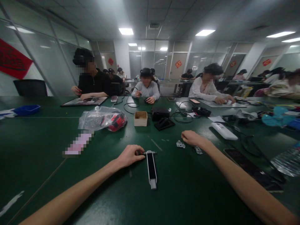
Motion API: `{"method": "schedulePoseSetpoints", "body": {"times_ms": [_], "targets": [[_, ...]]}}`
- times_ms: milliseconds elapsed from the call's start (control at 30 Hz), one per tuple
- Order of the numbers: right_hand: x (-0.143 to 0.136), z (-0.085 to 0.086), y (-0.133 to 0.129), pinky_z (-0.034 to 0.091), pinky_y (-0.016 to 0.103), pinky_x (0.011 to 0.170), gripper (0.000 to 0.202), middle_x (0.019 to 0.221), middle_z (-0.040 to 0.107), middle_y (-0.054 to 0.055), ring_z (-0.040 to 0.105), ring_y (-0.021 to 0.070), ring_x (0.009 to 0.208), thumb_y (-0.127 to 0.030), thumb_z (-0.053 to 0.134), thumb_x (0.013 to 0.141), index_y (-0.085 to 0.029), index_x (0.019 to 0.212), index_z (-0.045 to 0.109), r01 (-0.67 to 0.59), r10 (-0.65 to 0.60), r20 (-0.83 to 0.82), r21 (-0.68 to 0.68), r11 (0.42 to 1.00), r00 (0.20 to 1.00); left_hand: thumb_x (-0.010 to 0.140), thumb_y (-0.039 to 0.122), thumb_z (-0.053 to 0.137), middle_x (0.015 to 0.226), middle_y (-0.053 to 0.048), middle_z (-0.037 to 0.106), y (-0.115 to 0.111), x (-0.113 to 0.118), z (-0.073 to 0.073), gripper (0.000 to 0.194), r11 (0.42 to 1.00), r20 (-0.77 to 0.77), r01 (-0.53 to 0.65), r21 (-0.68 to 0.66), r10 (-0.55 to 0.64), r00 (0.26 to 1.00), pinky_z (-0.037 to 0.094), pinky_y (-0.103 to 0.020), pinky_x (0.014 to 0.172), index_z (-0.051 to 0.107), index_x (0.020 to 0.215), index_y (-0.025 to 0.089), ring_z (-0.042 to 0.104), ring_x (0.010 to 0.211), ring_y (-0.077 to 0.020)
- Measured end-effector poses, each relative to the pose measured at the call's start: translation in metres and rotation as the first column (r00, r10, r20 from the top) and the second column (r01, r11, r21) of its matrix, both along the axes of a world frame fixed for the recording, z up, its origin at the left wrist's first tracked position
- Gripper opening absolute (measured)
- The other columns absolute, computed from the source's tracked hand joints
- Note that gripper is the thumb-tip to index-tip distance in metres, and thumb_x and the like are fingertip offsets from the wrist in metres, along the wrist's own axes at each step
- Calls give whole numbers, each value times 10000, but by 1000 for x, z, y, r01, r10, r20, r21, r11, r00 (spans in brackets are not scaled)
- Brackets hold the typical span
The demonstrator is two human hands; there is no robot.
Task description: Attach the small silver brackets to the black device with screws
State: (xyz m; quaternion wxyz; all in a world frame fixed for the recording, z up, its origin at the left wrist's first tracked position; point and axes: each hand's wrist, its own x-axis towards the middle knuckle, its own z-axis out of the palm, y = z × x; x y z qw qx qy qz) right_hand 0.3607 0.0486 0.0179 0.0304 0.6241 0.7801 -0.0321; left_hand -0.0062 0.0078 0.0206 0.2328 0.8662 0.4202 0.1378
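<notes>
Green tabletop, broad and smooth, in a glass-partitioned office under ceiling panels. Principal item: one slim device, white-framed with a long black face, lying flat before the wearer, roughly mid-view, with a pale end piece at its near end and a thin crosspiece across its far end. Handling, by judgement: light, stiff, smooth enough to slide; the face probably scratches easily, so best held by the long side edges of the frame, clear of the crosspiece. Left hand: curled, thumb and fingertips at the crosspiece's left end; whether they pinch it cannot be told. Right hand: fingers bunched and pointing down, contents, if any, hidden; beside it, one small metal part, and, partly under the wrist, another metal piece. Beyond: open-topped carton, black box, clear plastic bag showing red and black contents. Rightward: white oblong unit, dark flat slab, clear bottle. Opposite side: three seated people, each with hands at the table.
</notes>
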Motion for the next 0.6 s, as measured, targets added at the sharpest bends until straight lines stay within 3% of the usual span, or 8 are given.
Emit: {"method": "schedulePoseSetpoints", "body": {"times_ms": [267, 433, 500, 600], "targets": [[-1, -4, 0, 375, 270, 693, 164, 904, 625, 134, 571, 223, 841, -123, 452, 814, -111, 922, 575, -13, 19, -58, 112, 994, 998, 743, 406, 643, 972, -35, 650, 3, -6, 12, 379, 1000, -25, 19, -14, -20, 999, 453, -245, 668, 633, 1038, 169, 598, 749, -160], [-34, 14, -15, 391, 247, 676, 198, 831, 607, 49, 560, 164, 752, -178, 399, 852, -156, 1021, 499, -40, 79, -214, 183, 982, 974, 754, 403, 644, 1022, -48, 630, 6, -12, 22, 392, 1000, 15, -2, 31, 2, 1000, 459, -256, 665, 605, 1068, 170, 594, 755, -160], [-61, 24, -30, 398, 244, 630, 137, 807, 588, 26, 540, 143, 683, -230, 445, 841, -176, 957, 494, -59, 152, -524, 190, 980, 838, 775, 391, 634, 1028, -45, 623, 1, -10, 29, 370, 998, 63, 7, 59, -11, 998, 463, -253, 660, 600, 1072, 174, 590, 749, -151], [-107, 30, -57, 412, 255, 614, 130, 812, 568, 11, 526, 139, 695, -313, 512, 826, -191, 867, 497, -153, 164, -831, 96, 984, 531, 794, 355, 627, 986, -31, 618, -11, -3, 40, 297, 994, 122, 25, 106, -38, 992, 467, -242, 644, 606, 1035, 183, 575, 699, -127]]}}
